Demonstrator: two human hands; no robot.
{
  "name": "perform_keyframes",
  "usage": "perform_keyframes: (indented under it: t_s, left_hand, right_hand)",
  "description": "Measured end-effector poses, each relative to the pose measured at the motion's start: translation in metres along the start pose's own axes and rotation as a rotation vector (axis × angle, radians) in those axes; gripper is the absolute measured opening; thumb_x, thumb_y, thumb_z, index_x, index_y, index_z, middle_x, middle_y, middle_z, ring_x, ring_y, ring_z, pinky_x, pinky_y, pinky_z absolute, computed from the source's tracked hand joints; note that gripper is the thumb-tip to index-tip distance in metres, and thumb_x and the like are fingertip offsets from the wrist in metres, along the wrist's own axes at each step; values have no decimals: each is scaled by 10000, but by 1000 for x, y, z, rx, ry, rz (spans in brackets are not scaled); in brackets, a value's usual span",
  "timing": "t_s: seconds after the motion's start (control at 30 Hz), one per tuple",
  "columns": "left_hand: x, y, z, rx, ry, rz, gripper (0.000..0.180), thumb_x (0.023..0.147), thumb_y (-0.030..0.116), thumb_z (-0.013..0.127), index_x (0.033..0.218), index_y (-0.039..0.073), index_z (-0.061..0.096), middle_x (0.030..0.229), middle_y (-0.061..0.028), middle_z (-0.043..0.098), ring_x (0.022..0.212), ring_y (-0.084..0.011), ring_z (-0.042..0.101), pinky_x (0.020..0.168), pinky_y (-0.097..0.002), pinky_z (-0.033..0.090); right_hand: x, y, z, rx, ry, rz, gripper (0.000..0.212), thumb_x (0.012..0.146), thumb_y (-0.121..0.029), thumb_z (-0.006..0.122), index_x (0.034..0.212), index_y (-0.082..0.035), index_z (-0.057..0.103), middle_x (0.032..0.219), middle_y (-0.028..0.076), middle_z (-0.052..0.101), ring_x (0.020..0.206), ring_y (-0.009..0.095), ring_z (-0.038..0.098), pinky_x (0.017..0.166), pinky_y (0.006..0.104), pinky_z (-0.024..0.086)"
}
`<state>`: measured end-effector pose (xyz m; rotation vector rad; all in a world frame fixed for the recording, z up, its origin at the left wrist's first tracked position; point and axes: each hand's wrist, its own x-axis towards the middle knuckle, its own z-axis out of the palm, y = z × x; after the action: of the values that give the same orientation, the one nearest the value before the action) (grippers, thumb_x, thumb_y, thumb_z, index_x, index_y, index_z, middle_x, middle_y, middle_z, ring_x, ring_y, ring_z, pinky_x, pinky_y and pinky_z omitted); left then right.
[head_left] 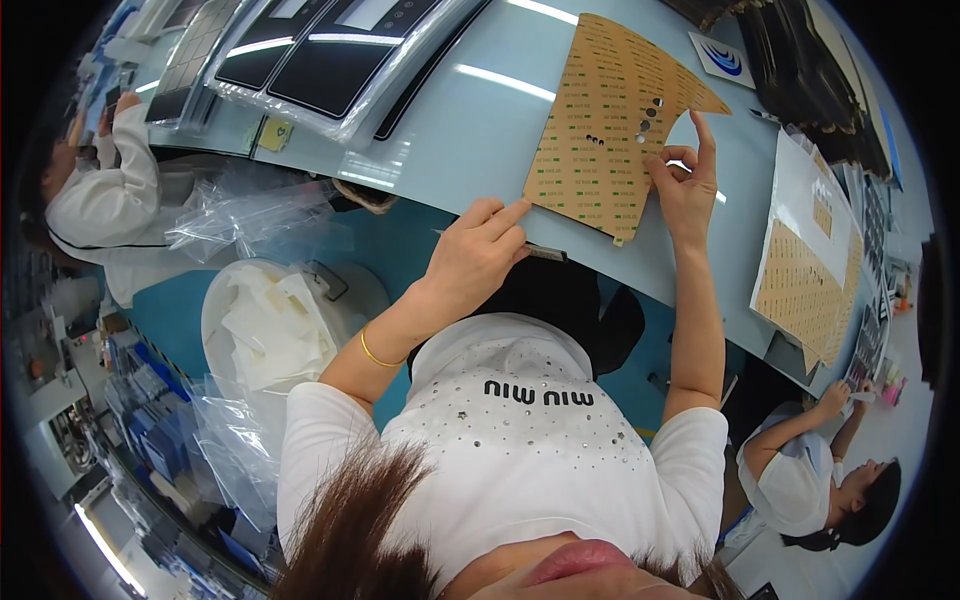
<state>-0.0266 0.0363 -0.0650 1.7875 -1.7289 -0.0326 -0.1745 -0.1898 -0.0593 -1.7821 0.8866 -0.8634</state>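
A tan sheet printed with small green marks and pierced by several small holes lies on the pale blue table in front of me. My left hand is closed at its lower left corner, the index fingertip on the corner; its thumb is mostly hidden. Just beyond those fingers, a grey flat strip shows at the table edge; I cannot tell whether the hand touches it. At the sheet's right edge, my right hand has thumb and index finger spread apart, the thumb touching the edge, the other fingers curled.
Black panels in clear film are stacked at the far left. On the right lie a white-and-tan sheet and dark stacked pieces. A bin of pale scraps stands below the table's left edge. Co-workers sit at left and right.
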Motion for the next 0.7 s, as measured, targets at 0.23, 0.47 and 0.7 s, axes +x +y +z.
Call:
perform_keyframes:
  t_s: [0.23, 0.47, 0.7]
  left_hand:
    - [0, 0, 0, -7, 18, 8, 210, 671, 43, 731, 743, 30, 534, 1141, -80, 613, 915, -266, 558, 731, -321, 511]
    - [0, -1, 0, -14, 16, -2, 212, 666, 41, 733, 739, 28, 535, 1136, -80, 621, 911, -265, 560, 728, -322, 509]
    - [3, 1, -3, -61, 9, -21, 201, 665, 26, 729, 754, 14, 549, 1118, -91, 632, 910, -284, 554, 736, -323, 502]
  right_hand:
    - [1, -1, 1, -56, 4, 11, 713, 762, 48, 616, 1390, -209, 398, 740, 5, 577, 569, 36, 526, 512, 193, 449]
    - [5, -1, 1, -151, -30, 37, 704, 776, 41, 597, 1407, -176, 373, 730, 4, 575, 598, 43, 548, 525, 179, 445]
    - [13, -6, 6, -383, 11, -59, 655, 750, -33, 601, 1370, -144, 422, 661, 43, 585, 580, 110, 582, 562, 285, 484]
